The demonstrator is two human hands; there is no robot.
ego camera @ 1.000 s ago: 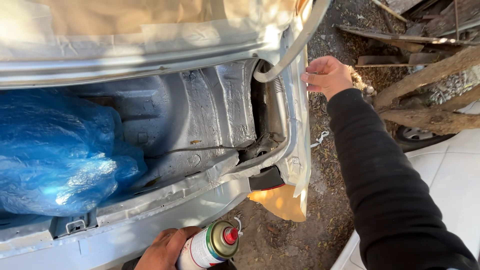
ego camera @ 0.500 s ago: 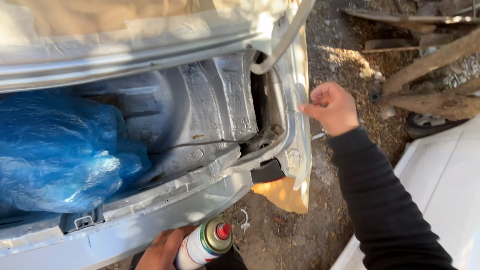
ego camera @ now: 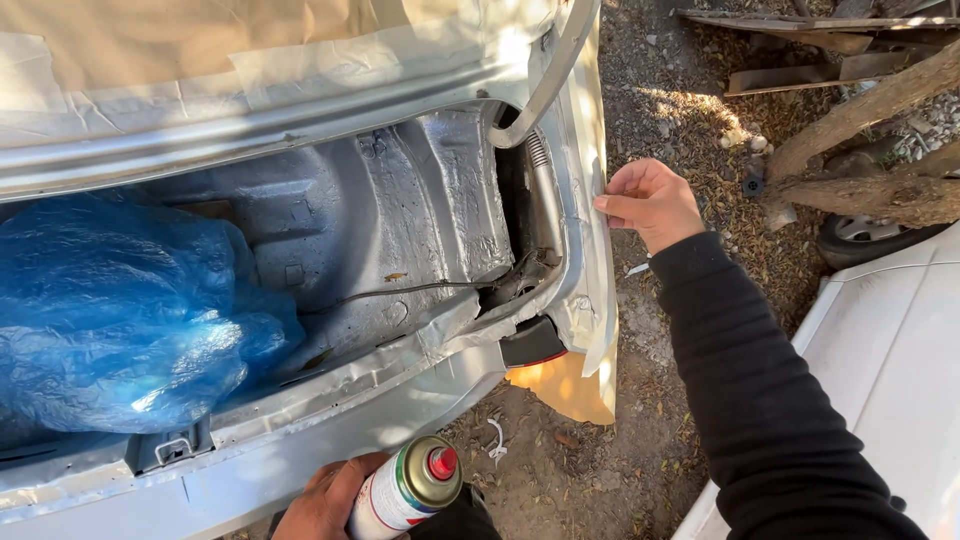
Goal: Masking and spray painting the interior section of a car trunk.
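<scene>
My left hand (ego camera: 328, 497) grips a spray can (ego camera: 405, 489) with a red nozzle, held low at the bottom edge of the view, below the car's rear panel. My right hand (ego camera: 650, 203), in a black sleeve, pinches the edge of pale masking paper (ego camera: 600, 300) taped over the car's rear corner. The open, silver-painted trunk (ego camera: 400, 220) lies between the hands. A brown paper piece (ego camera: 565, 388) hangs below the dark tail lamp opening (ego camera: 530, 343).
A blue plastic sheet (ego camera: 110, 310) bulges in the trunk's left part. Masked trunk lid (ego camera: 200, 70) at the top. Dirt ground with logs (ego camera: 860, 110) and a tyre (ego camera: 870, 235) at the upper right. A white car panel (ego camera: 890, 350) is at the right.
My right hand has come down from beside the trunk lid strut to the masking paper's edge on the car's rear corner. The can stays low in my left hand.
</scene>
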